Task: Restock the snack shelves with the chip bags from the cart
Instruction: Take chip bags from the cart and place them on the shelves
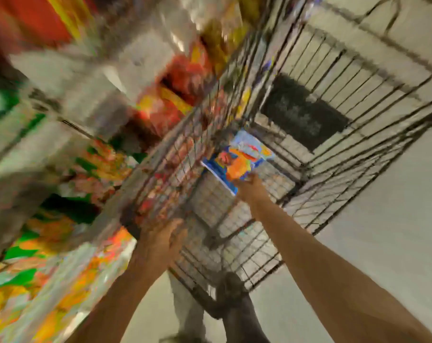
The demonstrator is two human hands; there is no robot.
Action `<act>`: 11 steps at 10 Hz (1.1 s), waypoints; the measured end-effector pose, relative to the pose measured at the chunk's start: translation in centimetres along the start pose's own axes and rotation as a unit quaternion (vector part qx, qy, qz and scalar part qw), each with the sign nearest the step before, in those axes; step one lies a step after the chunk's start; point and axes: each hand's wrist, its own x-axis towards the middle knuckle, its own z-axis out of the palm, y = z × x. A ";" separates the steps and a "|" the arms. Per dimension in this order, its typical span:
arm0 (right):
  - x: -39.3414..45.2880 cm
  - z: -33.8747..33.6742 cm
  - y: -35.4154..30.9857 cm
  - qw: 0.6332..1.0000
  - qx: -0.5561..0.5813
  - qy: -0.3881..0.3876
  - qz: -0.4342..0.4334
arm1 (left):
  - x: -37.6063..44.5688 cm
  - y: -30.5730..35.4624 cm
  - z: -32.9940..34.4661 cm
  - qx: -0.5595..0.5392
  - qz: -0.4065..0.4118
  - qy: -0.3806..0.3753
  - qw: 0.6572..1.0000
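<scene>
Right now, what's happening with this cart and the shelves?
A person is restocking snacks from a wire cart parked beside the snack shelves. The right hand reaches down into the cart and grips a blue chip bag, which is still inside the basket. The left hand is at the cart's near rim; the picture is too blurred to tell whether it grips it. The bag has not reached a shelf yet.

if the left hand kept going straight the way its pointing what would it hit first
Most likely the near wire side of the cart. The left hand points up and away at the top edge of that mesh, with the snack shelves behind it. The picture is badly blurred, so depth is unsure.
</scene>
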 end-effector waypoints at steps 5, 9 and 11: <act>19.3 1.7 7.6 0.975 0.142 0.078 0.149 | 0.1 0.4 5.0 0.089 -0.073 0.075 0.991; 13.0 6.1 9.6 0.956 0.241 0.131 0.104 | -0.3 -0.3 5.7 0.094 -0.039 0.105 0.989; 2.3 5.8 9.1 0.968 0.150 0.196 0.046 | -1.4 0.5 4.0 -0.003 -0.059 0.052 0.997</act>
